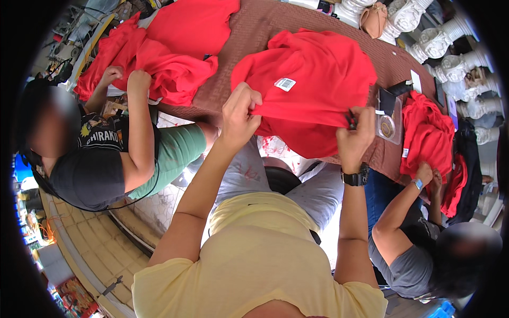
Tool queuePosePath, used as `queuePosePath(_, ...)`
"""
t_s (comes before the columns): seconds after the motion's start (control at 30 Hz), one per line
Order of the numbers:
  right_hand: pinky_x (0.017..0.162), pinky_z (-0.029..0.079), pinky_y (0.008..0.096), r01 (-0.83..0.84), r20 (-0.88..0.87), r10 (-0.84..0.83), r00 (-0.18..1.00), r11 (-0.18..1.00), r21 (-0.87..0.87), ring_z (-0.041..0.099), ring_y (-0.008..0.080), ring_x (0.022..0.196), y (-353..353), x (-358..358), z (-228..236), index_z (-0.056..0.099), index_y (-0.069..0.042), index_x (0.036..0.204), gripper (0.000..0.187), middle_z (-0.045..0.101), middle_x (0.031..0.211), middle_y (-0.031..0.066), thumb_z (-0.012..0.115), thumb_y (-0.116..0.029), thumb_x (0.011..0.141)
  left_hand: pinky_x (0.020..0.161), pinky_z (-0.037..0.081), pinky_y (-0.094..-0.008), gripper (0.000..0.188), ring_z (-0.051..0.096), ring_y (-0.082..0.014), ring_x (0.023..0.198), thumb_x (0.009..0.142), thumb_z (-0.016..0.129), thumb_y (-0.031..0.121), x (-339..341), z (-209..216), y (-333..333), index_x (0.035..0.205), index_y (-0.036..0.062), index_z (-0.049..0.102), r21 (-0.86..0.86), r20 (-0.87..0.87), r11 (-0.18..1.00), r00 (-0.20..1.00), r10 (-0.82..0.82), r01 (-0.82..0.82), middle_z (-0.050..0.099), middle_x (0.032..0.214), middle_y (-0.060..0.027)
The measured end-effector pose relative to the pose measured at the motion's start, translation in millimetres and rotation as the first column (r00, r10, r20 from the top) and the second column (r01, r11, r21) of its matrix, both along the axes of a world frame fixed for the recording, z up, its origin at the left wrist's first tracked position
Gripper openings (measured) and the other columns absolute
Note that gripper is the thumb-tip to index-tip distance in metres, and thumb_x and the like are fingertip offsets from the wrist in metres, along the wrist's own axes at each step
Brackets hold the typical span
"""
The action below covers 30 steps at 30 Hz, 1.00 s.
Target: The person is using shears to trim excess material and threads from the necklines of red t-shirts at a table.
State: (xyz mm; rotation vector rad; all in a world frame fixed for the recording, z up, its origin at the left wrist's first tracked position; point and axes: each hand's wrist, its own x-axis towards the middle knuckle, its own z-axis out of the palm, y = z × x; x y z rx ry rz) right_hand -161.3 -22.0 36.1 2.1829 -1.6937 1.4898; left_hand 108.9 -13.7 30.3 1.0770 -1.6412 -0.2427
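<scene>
A red cloth garment (318, 69) lies bunched over the near edge of the table, with a white barcode label (285, 84) on its upper side. My left hand (241, 112) is closed on the left end of its near edge. At the right end, my right hand (356, 139) pinches the same edge, so the cloth stretches between both hands. A small dark tool (351, 120) shows by the right fingers; its kind I cannot make out. The garment's lower part hangs over my lap. A black watch sits on my right wrist.
A brown textured cloth (228, 63) covers the table. At left a person handles another red garment (169, 63); at right another person works on a red garment (424, 132). A clear round-windowed case (388, 124) lies beside my right hand. White ornate balusters (442, 40) stand beyond.
</scene>
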Motion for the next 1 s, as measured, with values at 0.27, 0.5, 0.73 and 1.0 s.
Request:
queuePosePath(0.27, 0.067, 0.050, 0.0309, 0.066, 0.227, -0.072, 0.971, 0.997, 0.032, 0.065, 0.0144, 0.070, -38.4, -43.6, 17.1, 0.071, 0.001, 0.101, 0.018, 0.071, 0.079, 0.0128, 0.071, 0.000, 0.084, 0.080, 0.048, -0.0233, 0.008, 0.059, -0.0090, 0.085, 0.095, 0.066, 0.005, 19.4, 24.9, -29.0, 0.099, -0.0032, 0.066, 0.283, -0.469, 0.951, 0.883, 0.026, 0.122, 0.066, 0.087, -0.0038)
queuePosePath(0.5, 0.071, 0.050, 0.0314, 0.081, 0.085, -0.080, 0.993, 0.997, -0.006, 0.068, 0.0196, 0.075, -58.6, -48.3, 48.0, 0.071, 0.001, 0.099, 0.015, 0.071, 0.085, 0.0151, 0.071, -0.003, 0.085, 0.075, 0.046, -0.0214, 0.014, 0.054, -0.0059, 0.081, 0.100, 0.064, 0.010, 18.9, 63.2, -54.2, 0.098, -0.0035, 0.065, 0.018, -0.352, 0.998, 0.934, 0.068, -0.066, 0.064, 0.085, -0.0003)
queuePosePath(0.73, 0.066, 0.050, 0.0322, 0.161, 0.104, -0.163, 0.981, 0.987, 0.024, 0.065, 0.0170, 0.068, -66.1, -76.6, 38.9, 0.071, 0.000, 0.098, 0.015, 0.070, 0.080, 0.0144, 0.071, -0.005, 0.084, 0.071, 0.045, -0.0223, 0.020, 0.056, -0.0067, 0.077, 0.098, 0.068, 0.019, 40.8, 109.0, -90.8, 0.102, -0.0010, 0.069, -0.181, -0.358, 0.977, 0.933, 0.039, -0.110, 0.066, 0.083, -0.0005)
queuePosePath(1.0, 0.055, 0.045, 0.0256, 0.140, 0.267, -0.167, 0.949, 0.983, 0.118, 0.061, 0.0059, 0.062, -76.4, -86.6, 49.6, 0.072, 0.001, 0.095, 0.013, 0.067, 0.067, 0.0051, 0.073, -0.008, 0.085, 0.068, 0.042, -0.0228, 0.009, 0.053, -0.0082, 0.077, 0.098, 0.064, 0.009, 39.1, 123.9, -115.8, 0.097, 0.0004, 0.067, -0.233, -0.283, 0.955, 0.952, 0.115, -0.184, 0.060, 0.083, 0.0000)
